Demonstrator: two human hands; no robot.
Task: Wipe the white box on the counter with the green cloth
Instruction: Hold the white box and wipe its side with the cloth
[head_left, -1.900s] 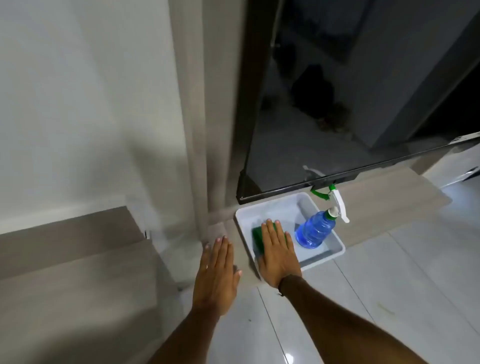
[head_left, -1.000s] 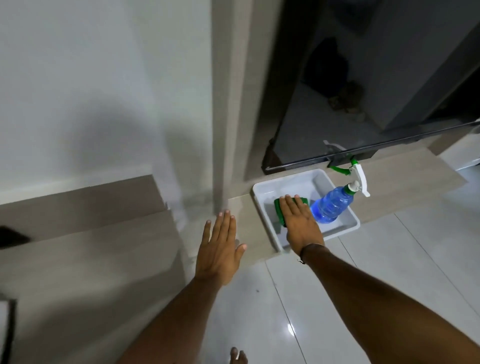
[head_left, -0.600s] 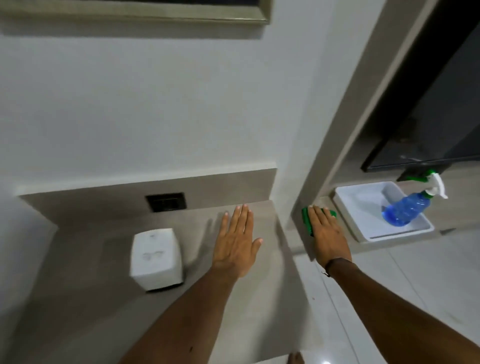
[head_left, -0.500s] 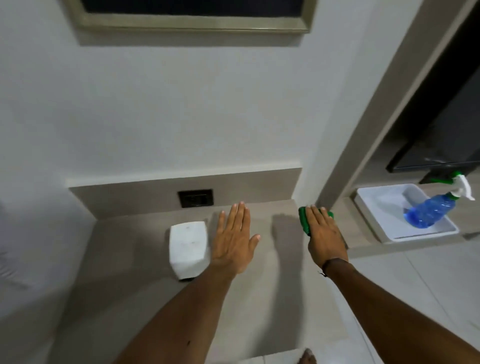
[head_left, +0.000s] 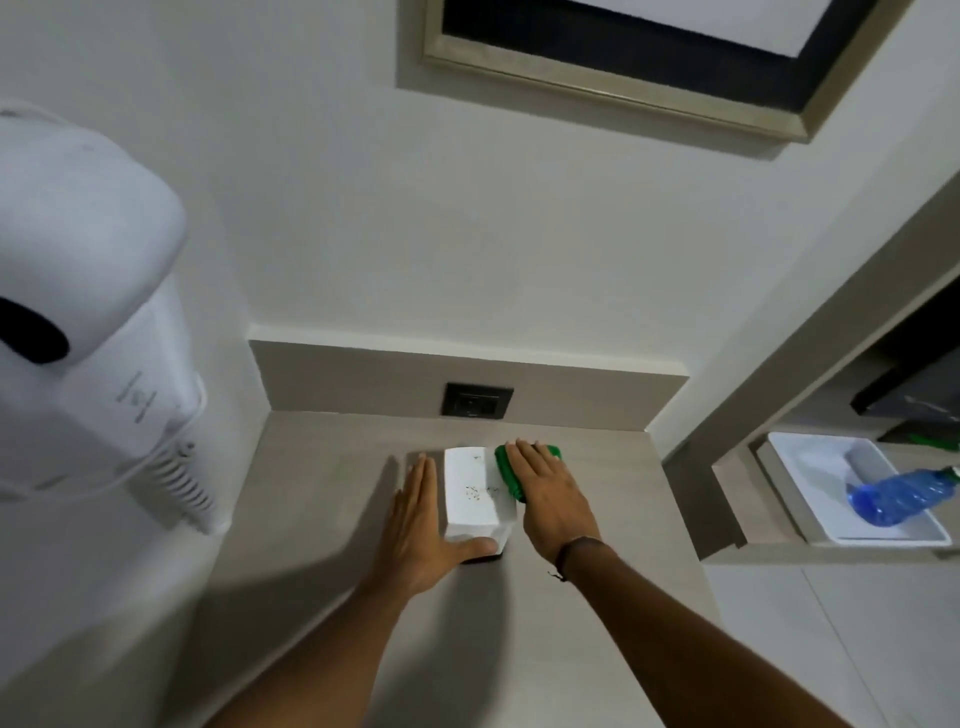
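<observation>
Just below the middle of the frame the white box (head_left: 475, 493) stands on the pale wood-grain counter (head_left: 322, 499), a little in front of the dark wall socket (head_left: 477, 399). The left hand (head_left: 422, 525) lies flat against the box's left side, fingers straight and pressed together, with the thumb hooked round the near bottom corner to brace it. The right hand (head_left: 545, 493) is also flat, fingers close together, palm down on the green cloth (head_left: 511, 470), which pokes out ahead of and beside the fingertips and sits against the box's right edge and top. To my eye the wiping is only just starting. To do it well, I'd keep that left hand firm so the box (it looks light) doesn't skate across the counter, then draw the cloth over the top in even overlapping strokes, passing over the faint specks near the middle of the lid. The sides will need the bracing hand to shift round in turn. Far right in the frame, a white tray (head_left: 810, 499) holds a blue spray bottle (head_left: 898, 496), well apart from the work.
</observation>
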